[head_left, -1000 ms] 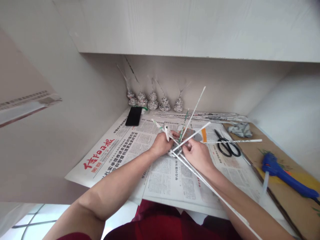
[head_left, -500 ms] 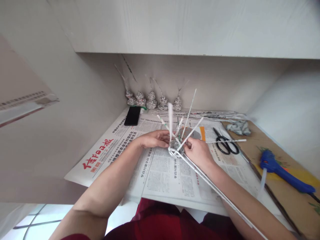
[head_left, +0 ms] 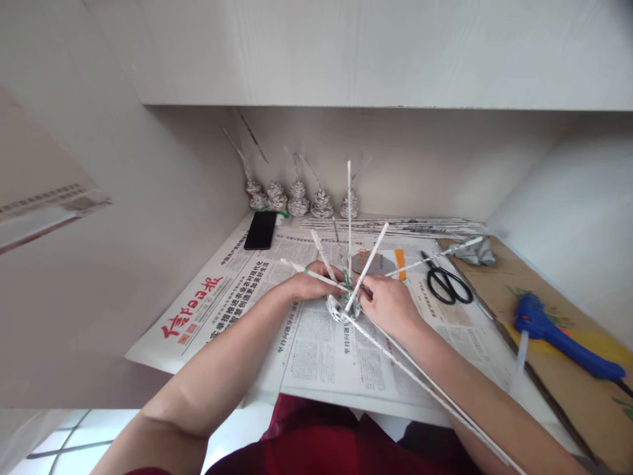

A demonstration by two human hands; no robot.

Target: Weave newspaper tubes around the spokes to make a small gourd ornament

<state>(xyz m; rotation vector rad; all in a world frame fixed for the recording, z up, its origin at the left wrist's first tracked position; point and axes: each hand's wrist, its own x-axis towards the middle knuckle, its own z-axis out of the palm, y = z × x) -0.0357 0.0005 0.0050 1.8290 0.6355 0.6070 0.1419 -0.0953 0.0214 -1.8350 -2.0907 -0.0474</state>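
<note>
Between my hands, low over the newspaper, is a small round piece woven from rolled newspaper strips (head_left: 337,307). Several stiff paper strips (head_left: 366,265) stick up and fan out from it. Two long strips (head_left: 420,379) run from its near side down to the right, along my right forearm. My left hand (head_left: 319,282) grips the weaving from its left and far side, with the fingertips partly hidden behind strips. On the right side, my right hand (head_left: 384,298) pinches the weaving close to the base of the strips.
Newspaper (head_left: 316,363) covers the table. Black scissors (head_left: 448,284), a blue glue gun (head_left: 558,336) and a crumpled grey cloth (head_left: 475,252) lie right. A phone (head_left: 260,230), paper strips (head_left: 395,227) and several woven gourds (head_left: 298,200) are at the back under a low white panel (head_left: 366,59).
The weaving has turned, so its upright strips point in different directions; one now leans left over my left hand. Both hands have shifted slightly and stay on it.
</note>
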